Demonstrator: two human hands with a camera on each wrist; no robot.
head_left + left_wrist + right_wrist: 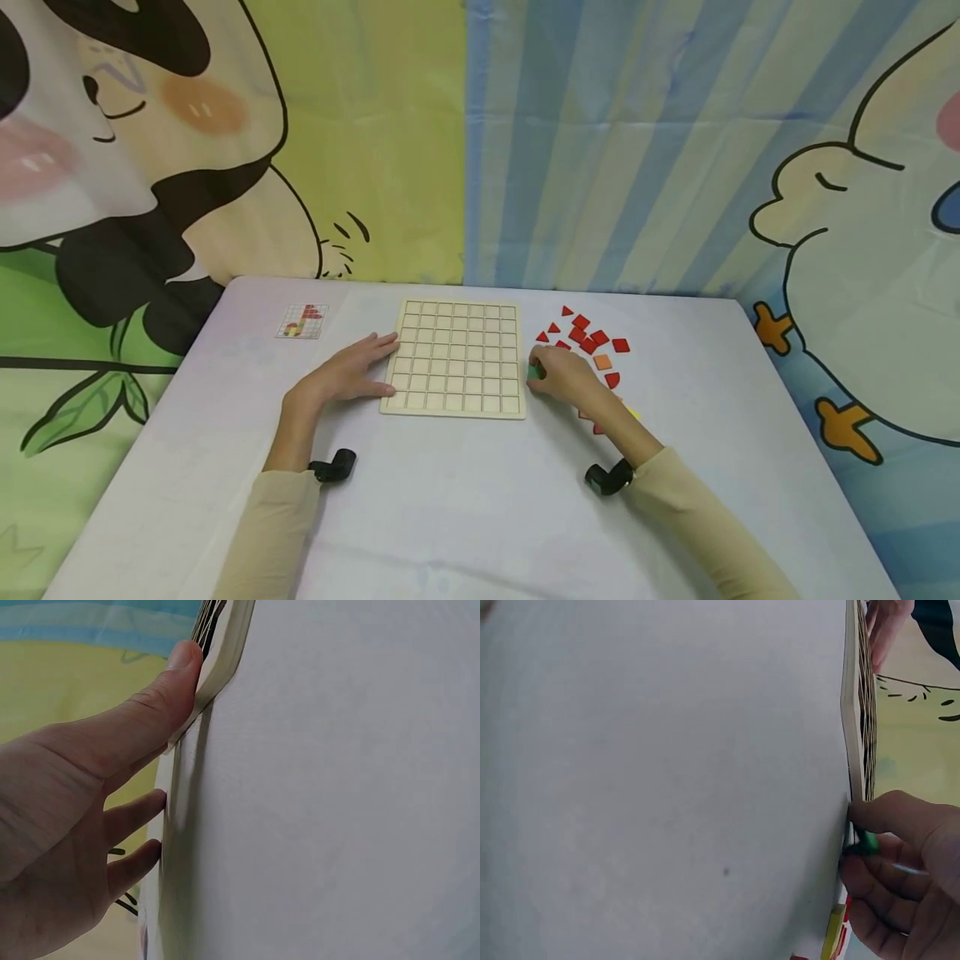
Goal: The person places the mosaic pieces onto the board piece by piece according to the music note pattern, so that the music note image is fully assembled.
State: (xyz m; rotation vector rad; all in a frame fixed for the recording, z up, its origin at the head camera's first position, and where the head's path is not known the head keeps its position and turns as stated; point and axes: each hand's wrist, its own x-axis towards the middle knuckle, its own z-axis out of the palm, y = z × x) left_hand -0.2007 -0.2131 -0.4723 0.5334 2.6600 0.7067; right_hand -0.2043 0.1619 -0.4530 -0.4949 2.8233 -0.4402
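A pale wooden grid board (459, 358) lies flat on the table. My left hand (351, 368) rests at its left side, fingers stretched out and spread, with thumb and fingertips touching the edge. In the left wrist view the thumb lies along the board's rim (225, 664). Just off the board's right edge, my right hand (562, 372) pinches a small green piece (534, 372) between thumb and fingers. The green piece (868, 842) is partly hidden by the fingers in the right wrist view, and its full shape does not show.
Several red squares and triangles, such as a red square (621, 345), lie loose right of the board. An orange square (603, 362) and a partly hidden yellow piece (633, 412) are among them. A small pattern card (302, 322) lies at the back left of the white table (450, 508).
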